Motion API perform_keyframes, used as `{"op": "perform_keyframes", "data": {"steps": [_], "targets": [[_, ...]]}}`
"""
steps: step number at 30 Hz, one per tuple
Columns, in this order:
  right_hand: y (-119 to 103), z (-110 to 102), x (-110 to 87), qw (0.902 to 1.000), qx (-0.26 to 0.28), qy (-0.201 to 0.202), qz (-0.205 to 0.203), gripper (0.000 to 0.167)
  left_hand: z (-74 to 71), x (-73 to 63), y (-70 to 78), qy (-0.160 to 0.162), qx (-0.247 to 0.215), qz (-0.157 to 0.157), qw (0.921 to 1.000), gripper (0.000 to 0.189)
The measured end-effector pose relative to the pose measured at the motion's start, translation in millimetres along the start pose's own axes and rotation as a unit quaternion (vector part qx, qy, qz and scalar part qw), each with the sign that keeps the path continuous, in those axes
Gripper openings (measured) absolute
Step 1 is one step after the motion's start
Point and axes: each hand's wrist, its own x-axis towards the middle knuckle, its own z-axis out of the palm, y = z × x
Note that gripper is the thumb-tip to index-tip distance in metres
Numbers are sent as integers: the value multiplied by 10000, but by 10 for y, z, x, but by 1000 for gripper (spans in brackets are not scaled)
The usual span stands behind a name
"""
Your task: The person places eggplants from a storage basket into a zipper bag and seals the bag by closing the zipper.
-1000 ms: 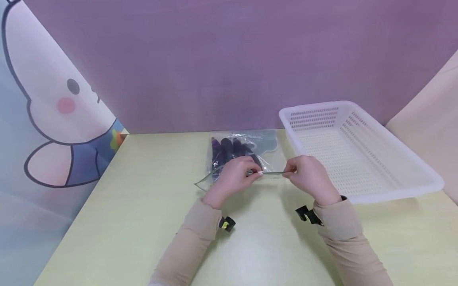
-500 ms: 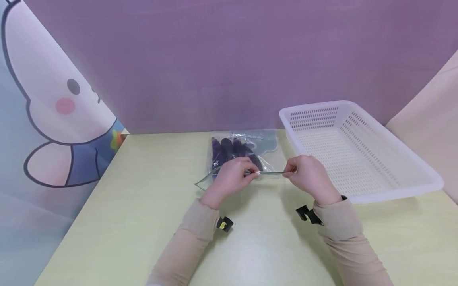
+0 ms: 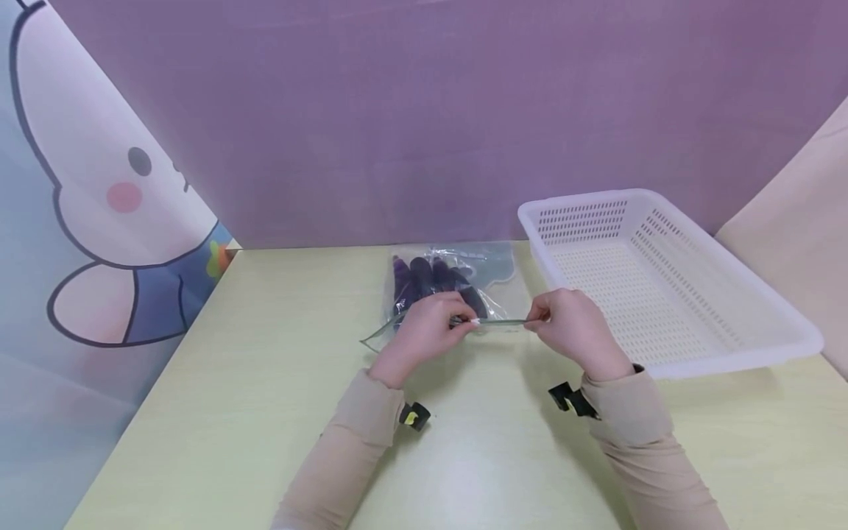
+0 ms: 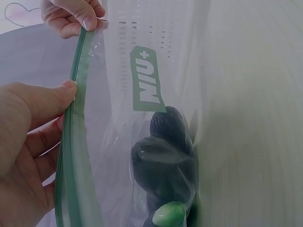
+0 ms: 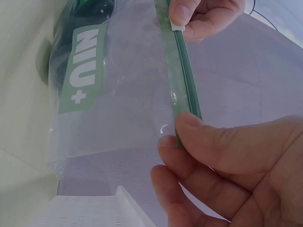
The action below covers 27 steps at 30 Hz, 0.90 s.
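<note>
A clear zip bag (image 3: 486, 254) with a green printed label (image 5: 86, 66) holds several dark purple eggplants (image 3: 422, 276). One has a pale green end, seen in the left wrist view. My left hand (image 3: 424, 327) pinches the small white slider (image 5: 178, 28) on the green zip strip (image 5: 187, 66) between thumb and finger. At the strip's right end, my right hand (image 3: 573, 327) pinches the bag's corner with thumb and index finger. Between the hands the strip is held straight; left of my left hand the bag's mouth gapes (image 3: 384, 337).
A white plastic basket (image 3: 543, 254) with slotted walls stands on the right, just beyond my right hand. A purple cloth (image 3: 397, 125) rises behind the pale table (image 3: 265, 368). A cartoon-printed cloth (image 3: 86, 294) hangs along the left.
My left hand has slid slightly to the left along the strip with the slider. The right hand keeps its hold on the corner, and the eggplants have not moved.
</note>
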Motion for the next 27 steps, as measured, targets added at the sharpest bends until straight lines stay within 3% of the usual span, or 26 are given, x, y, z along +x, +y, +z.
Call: {"op": "perform_keyframes", "data": {"steps": [27], "targets": [[-7,-2,-10,10000,16,-54,-10,12,-35,-69,-28,-94,102,-36,9999,13]]}}
